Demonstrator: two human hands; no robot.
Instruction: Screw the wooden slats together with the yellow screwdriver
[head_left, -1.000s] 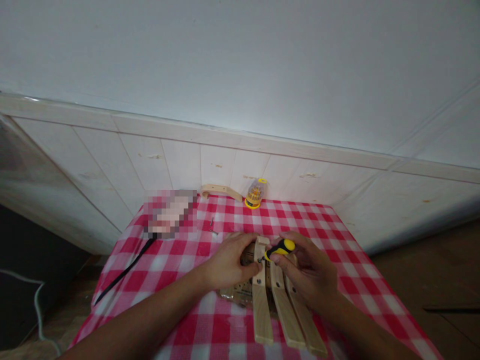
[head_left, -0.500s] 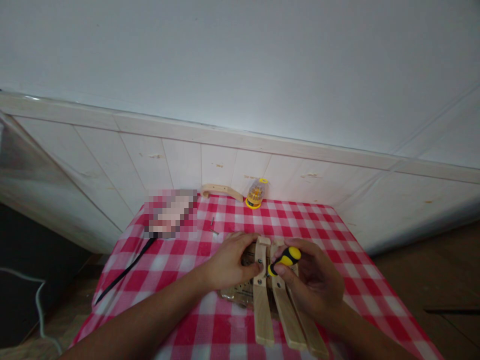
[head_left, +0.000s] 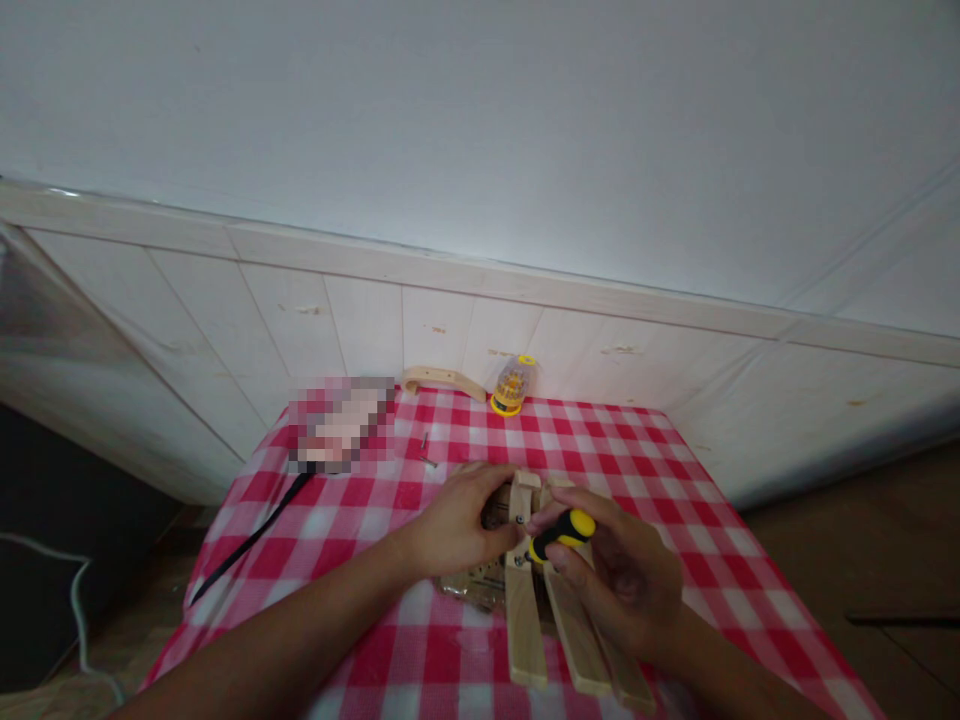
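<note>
My left hand (head_left: 465,515) is closed on a curved wooden piece (head_left: 527,625), thumb pressing its face and fingers at its far end. Two dark screw heads show in that piece. In my right hand (head_left: 634,570), fingers wrapped, is a yellow-and-black screwdriver (head_left: 564,534). It leans to the right, its lower end at the screw nearer me; the tip is too small to make out. Under the right hand lie a second wooden piece (head_left: 581,655) and a third one (head_left: 630,685). Beneath them is a brownish, plastic-wrapped object (head_left: 476,588), mostly hidden.
A red-and-white checked cloth (head_left: 360,620) covers the table. Two loose screws (head_left: 427,461) lie beyond my left hand. Against the panelled wall are another curved wooden piece (head_left: 444,381) and a clear bit case with yellow ends (head_left: 513,388). A blurred-out item with a black strap (head_left: 255,540) lies left.
My right hand has brought the screwdriver slightly left and toward me, to the nearer screw of the left wooden piece. My left hand keeps its place.
</note>
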